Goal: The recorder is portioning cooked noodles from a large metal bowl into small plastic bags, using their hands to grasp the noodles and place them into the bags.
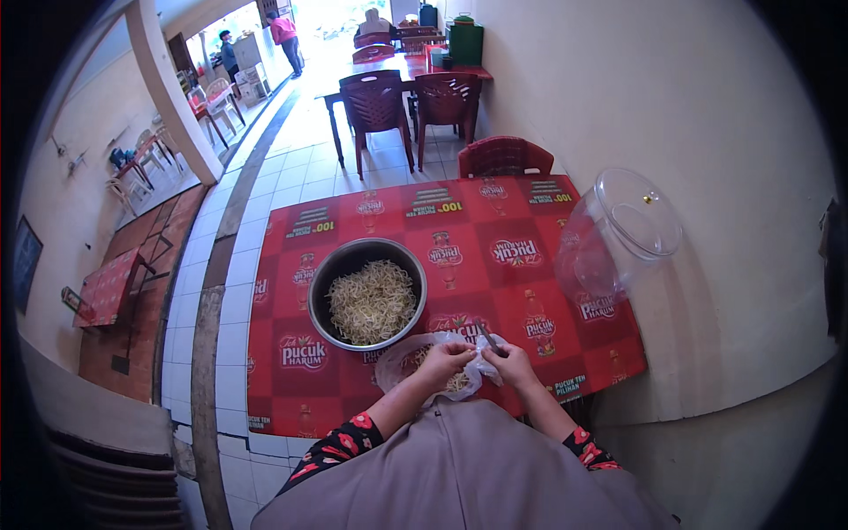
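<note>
A round metal pot (317, 291) full of bean sprouts (372, 301) stands on the table, beyond and left of my hands. Nearer me lies a thin translucent plastic bag (394, 372) with more sprouts in it. Over this bag is my left hand (450, 363), its thumb and fingertips pinched together; whatever lies between them is too small to tell. My right hand (511, 366) is closed on a dark, slim tool, perhaps a knife (489, 336), which points up and away to the left. Part of the bag bunches up beside the right fingers.
The red printed tablecloth (523, 218) covers the table. A clear plastic jar (589, 258) stands at its right by the wall. One red chair (507, 158) is at the far edge; other tables, chairs and several people are farther back.
</note>
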### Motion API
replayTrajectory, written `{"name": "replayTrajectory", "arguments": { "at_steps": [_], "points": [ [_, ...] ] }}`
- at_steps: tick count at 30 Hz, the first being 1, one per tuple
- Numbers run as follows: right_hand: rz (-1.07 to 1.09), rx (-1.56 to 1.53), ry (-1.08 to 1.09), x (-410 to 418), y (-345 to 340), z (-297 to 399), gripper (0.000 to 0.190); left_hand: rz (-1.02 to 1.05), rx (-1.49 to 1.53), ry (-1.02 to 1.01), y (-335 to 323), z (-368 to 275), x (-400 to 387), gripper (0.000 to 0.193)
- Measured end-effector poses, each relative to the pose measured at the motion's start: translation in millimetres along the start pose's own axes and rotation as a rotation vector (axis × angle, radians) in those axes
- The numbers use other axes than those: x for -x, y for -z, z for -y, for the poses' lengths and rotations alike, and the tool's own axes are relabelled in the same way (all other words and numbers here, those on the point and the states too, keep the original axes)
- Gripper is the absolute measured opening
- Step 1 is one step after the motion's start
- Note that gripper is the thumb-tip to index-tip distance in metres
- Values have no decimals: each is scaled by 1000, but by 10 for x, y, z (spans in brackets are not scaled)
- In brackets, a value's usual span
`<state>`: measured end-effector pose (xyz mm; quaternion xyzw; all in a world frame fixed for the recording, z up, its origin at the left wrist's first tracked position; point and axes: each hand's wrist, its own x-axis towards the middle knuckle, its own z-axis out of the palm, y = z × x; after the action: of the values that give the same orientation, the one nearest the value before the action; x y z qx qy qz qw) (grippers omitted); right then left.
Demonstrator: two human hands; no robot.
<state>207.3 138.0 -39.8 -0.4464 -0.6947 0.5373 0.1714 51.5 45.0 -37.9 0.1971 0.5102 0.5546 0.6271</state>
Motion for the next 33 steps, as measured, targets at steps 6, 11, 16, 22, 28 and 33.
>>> {"name": "replayTrajectory", "arguments": {
  "at_steps": [6,11,16,22,28,33],
  "points": [
    [90,-304,-167,-110,43,75,36,-152,-10,-170,300,-155,139,15],
    [-34,-172,-124,-118,69,50,34,-275,11,-275,565,-426,223,15],
    [-67,-122,-117,-54,32,29,29,-492,-280,-439,1190,-422,166,19],
    [-75,-24,-60,-98,38,-73,29,-785,-1082,-400,1394,-596,124,40],
    [-133,51,-43,62,13,170,39,-807,-1115,-638,1325,-537,203,34],
    [-117,214,24,144,103,292,29,-681,-1251,-866,993,-417,346,19]
  ]
}}
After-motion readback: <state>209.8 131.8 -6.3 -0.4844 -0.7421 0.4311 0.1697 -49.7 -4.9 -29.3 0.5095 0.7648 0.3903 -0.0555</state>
